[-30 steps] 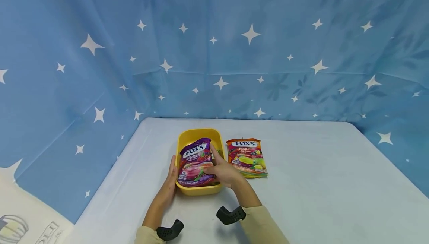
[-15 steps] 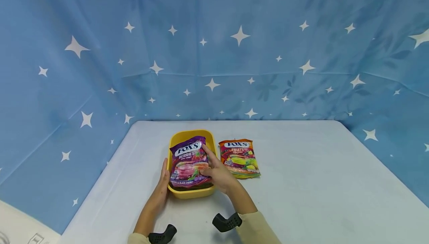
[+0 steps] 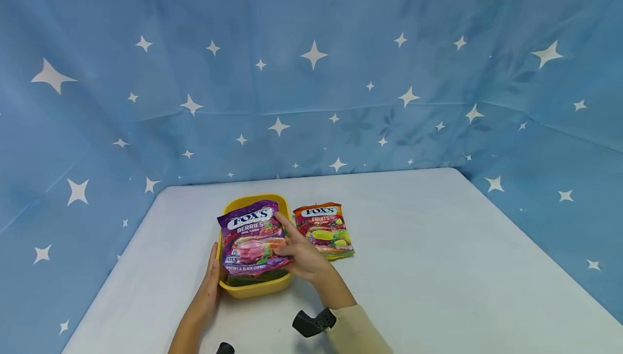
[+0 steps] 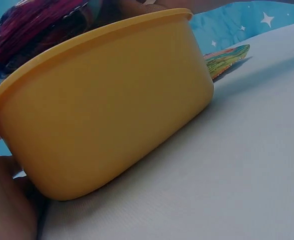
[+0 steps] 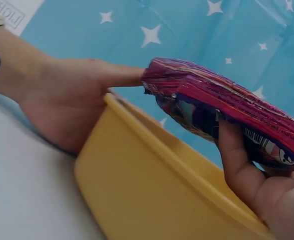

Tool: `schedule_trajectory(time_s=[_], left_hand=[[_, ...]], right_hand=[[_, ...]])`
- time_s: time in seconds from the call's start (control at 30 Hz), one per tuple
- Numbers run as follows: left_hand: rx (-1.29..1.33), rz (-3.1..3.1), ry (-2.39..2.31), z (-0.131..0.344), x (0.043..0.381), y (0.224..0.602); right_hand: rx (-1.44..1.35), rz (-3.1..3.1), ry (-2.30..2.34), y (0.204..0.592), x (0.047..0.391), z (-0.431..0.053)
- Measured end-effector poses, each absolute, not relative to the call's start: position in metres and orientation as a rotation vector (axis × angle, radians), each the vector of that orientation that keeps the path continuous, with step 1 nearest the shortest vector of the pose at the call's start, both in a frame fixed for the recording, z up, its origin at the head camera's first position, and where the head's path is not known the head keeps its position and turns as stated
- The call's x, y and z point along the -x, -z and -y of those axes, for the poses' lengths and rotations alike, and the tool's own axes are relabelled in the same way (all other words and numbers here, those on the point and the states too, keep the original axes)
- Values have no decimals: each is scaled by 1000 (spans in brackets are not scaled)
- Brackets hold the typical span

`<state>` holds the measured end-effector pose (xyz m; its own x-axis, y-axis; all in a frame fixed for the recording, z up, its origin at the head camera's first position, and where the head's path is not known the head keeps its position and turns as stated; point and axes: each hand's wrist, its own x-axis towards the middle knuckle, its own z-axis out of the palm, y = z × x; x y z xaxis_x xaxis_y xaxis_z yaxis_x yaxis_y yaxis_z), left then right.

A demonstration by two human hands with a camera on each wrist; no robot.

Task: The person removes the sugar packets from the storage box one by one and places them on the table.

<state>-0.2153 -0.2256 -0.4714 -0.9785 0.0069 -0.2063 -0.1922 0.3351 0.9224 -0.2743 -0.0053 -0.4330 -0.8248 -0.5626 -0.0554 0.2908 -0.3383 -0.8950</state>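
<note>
A purple Fox's Berries candy bag [image 3: 250,240] is raised at the mouth of a yellow plastic tub [image 3: 255,291]. My right hand [image 3: 304,256] grips its right edge, with a finger reaching over the front. From below, the right wrist view shows the candy bag [image 5: 202,100] tilted above the tub's rim, fingers against its underside. My left hand [image 3: 206,289] rests along the tub's left outer wall, its fingers fairly straight; one finger meets the bag's edge in the right wrist view. Something dark green lies inside the tub beneath the bag, mostly hidden.
Just right of the tub, an orange Fox's Fruits candy bag [image 3: 323,229] lies on the white table [image 3: 438,267], with a green edge showing under it. A blue star-patterned curtain [image 3: 311,89] hangs behind the table and at its sides.
The purple candy bag has risen in my right hand and more of the tub's front inside shows. My left hand stays on the tub. The whole head view has shifted.
</note>
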Motion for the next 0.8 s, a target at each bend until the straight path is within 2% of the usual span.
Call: schedule_trajectory(time_s=[0.3,0.57,0.8], left_hand=[[201,-2405,-1710,240,206,469],[131,-2386,-1769,233,209,474],[110,-2378,-1789,223,215,473]], right_hand=[[224,-1446,2242,431,297,-22],[17,-1409,2533,437,313,-98],[-111,-1263,2706,440,311,-168]])
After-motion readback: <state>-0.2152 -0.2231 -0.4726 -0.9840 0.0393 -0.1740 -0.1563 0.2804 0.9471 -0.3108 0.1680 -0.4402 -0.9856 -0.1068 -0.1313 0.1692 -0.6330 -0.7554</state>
